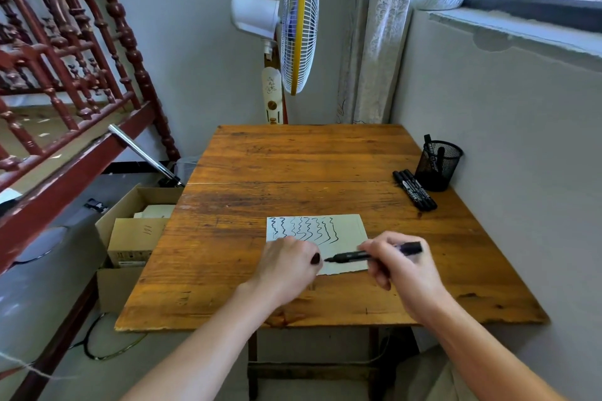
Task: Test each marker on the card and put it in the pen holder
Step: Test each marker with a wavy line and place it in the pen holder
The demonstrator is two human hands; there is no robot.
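A white card (350,225) with several black wavy test lines lies on the wooden table (293,159). My right hand (402,267) grips a black marker (350,256) held sideways just above the card, its bare tip pointing left. My left hand (286,265) rests on the card's left part and pinches the marker's black cap (315,258) right at the tip. A black mesh pen holder (438,164) stands at the table's right edge by the wall with markers in it. A few more black markers (415,189) lie on the table just left of the holder.
A standing fan (298,23) is behind the table. Open cardboard boxes (136,238) sit on the floor to the left, beside a red wooden bed frame (65,81). A grey wall (521,156) runs along the table's right side.
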